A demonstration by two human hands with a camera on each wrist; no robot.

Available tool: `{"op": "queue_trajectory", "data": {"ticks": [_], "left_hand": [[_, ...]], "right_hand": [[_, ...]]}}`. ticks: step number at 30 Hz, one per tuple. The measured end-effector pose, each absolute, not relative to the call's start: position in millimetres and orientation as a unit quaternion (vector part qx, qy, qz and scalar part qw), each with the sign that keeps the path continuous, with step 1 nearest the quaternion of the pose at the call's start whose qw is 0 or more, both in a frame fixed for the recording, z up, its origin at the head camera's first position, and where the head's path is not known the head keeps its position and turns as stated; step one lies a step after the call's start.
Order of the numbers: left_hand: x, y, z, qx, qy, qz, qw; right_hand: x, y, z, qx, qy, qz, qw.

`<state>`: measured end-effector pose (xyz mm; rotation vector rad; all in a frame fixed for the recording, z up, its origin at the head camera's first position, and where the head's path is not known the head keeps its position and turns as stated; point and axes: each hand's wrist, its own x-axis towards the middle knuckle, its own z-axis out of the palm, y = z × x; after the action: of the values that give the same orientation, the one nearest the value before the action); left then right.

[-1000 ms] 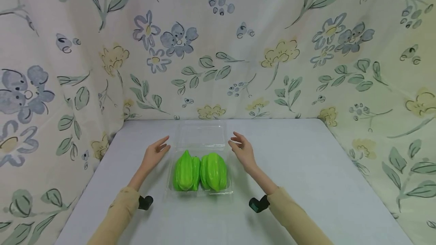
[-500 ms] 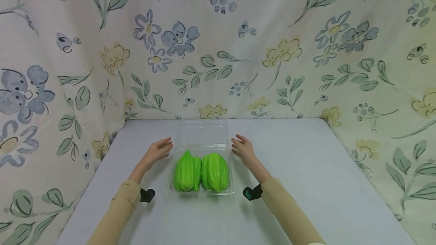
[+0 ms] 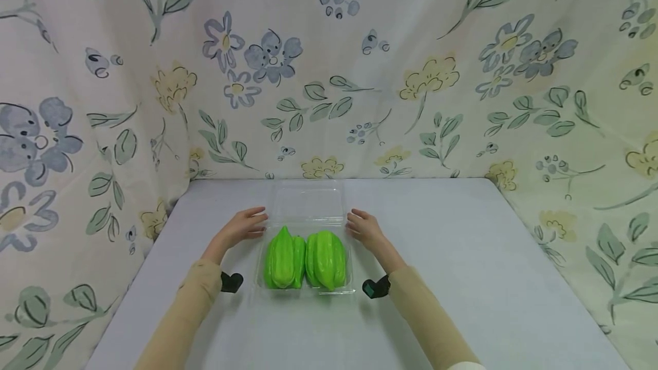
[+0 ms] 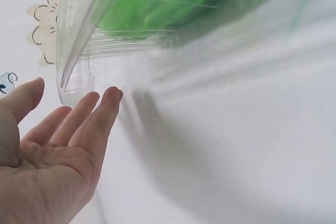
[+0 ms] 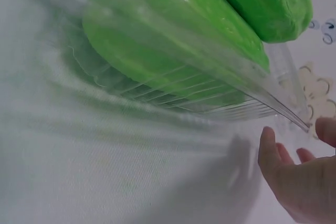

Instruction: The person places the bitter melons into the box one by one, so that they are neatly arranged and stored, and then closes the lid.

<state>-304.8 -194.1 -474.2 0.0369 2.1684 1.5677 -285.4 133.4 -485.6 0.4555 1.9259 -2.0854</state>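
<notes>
A clear plastic clamshell box (image 3: 329, 291) lies on the white table, its see-through lid (image 3: 307, 203) folded back flat toward the far edge. Two ridged green star fruits sit side by side in its base, the left fruit (image 3: 284, 260) and the right fruit (image 3: 326, 260). My left hand (image 3: 241, 227) is at the box's left side near the hinge, fingers extended. On the opposite side is my right hand (image 3: 366, 228), fingers loosely bent. In both wrist views the fingertips come very close to the box's edge; whether they touch it I cannot tell. Neither hand holds anything.
The white table (image 3: 452, 267) extends to both sides and in front of the box. Behind it and along its sides hangs a floral curtain (image 3: 329, 124). A small black wrist camera (image 3: 232, 282) sits at the left cuff, another camera (image 3: 376, 287) at the right.
My left hand has moved rightward and my right hand slightly leftward and down, both closer to the box. Box and fruits stay in place; the view has shifted a little.
</notes>
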Motion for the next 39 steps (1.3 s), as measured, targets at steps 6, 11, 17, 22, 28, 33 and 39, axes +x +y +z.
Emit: {"op": "queue_trajectory", "data": {"ticks": [6, 11, 17, 22, 28, 33, 39], "left_hand": [[-306.6, -187.6, -468.8, -0.001, 0.801, 0.557, 0.22], [-306.4, -182.9, -466.8, -0.023, 0.809, 0.552, 0.2], [-313.2, -186.1, -476.4, -0.019, 0.806, 0.564, 0.178], [-314.6, -186.3, -477.5, -0.025, 0.807, 0.565, 0.171], [-314.5, -183.4, -477.2, -0.027, 0.806, 0.571, 0.152], [-309.4, -178.7, -469.2, -0.036, 0.803, 0.58, 0.131], [-307.9, -181.4, -466.3, 0.01, 0.805, 0.583, 0.107]], "right_hand": [[-287.7, 127.6, -489.3, 0.168, 0.664, -0.716, 0.135], [-288.9, 124.3, -491.1, 0.161, 0.641, -0.739, 0.129], [-290.2, 122.6, -489.4, 0.159, 0.644, -0.738, 0.123], [-290.5, 122.4, -490.3, 0.158, 0.65, -0.734, 0.118], [-289.0, 125.1, -490.2, 0.149, 0.693, -0.698, 0.104], [-288.2, 127.8, -488.2, 0.113, 0.74, -0.658, 0.078], [-287.1, 133.0, -485.3, 0.071, 0.777, -0.624, 0.04]]}}
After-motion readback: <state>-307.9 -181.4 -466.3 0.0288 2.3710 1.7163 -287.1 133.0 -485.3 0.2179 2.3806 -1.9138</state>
